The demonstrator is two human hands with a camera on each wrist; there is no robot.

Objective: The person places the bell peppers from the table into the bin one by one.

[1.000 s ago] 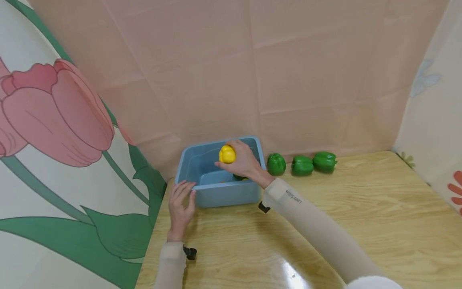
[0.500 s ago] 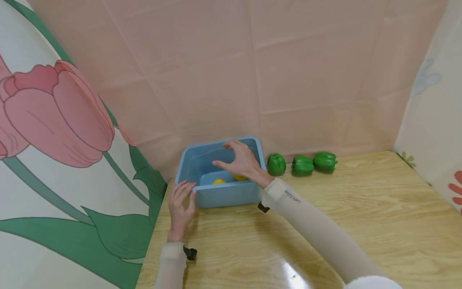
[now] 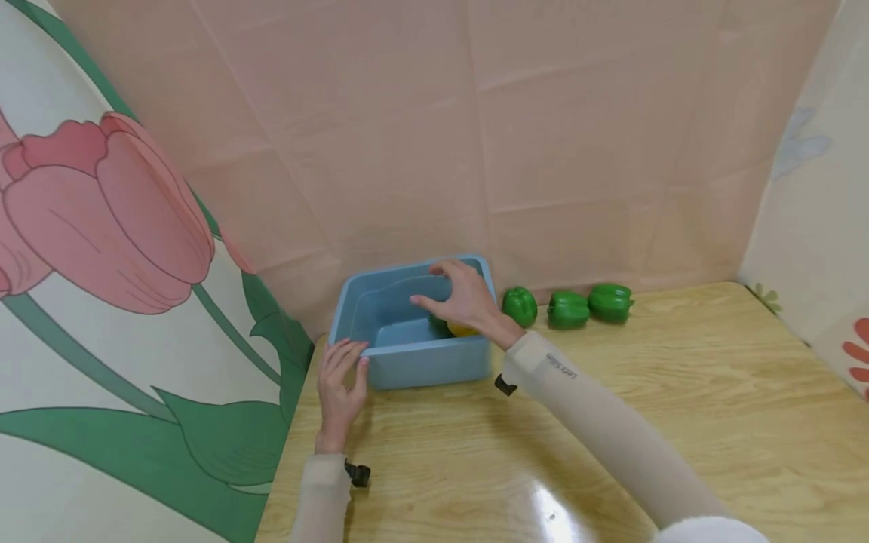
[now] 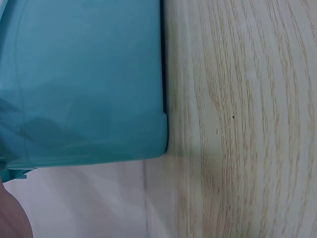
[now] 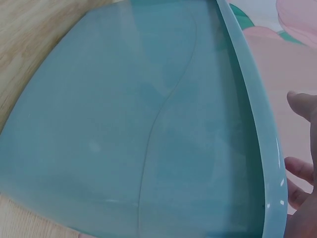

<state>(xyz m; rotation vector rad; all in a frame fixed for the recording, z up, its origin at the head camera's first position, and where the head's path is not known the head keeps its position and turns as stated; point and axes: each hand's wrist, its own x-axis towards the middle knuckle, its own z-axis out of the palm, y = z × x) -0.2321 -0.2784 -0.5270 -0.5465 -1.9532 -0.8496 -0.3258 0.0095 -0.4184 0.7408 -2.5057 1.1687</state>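
Hovering: my right hand [image 3: 468, 298] above the right part of the tub [image 3: 424, 367], thumb and fingers spread wide apart, holding nothing.
Left hand [image 3: 341, 388]: fingers resting relaxed on the rim at the near left corner, thumb by the front side; how firmly I press there, I cannot tell.
In the tub: a dark green thing [image 3: 439, 326] and a yellow thing [image 3: 463, 329], below my right hand, each partly hidden.
Tub: blue, upright at the back of the table [image 3: 434, 452]; from my right wrist, its side fills most of the view, my fingers showing past the rim.
Peppers: three green ones, right of the tub. The left pepper [image 3: 520, 307] is just beside it; the middle pepper [image 3: 569, 311] and right pepper [image 3: 611, 304] lie close together, touching or not I cannot tell.
Sleeves: pale, the right sleeve [image 3: 611, 430] bearing dark lettering.
Table: wood-grained, with bright glare [image 3: 553, 516] near me.
Walls: pink sheet [image 3: 380, 136] behind, painted tulip [image 3: 109, 219] left, red flower [image 3: 861, 351] right.
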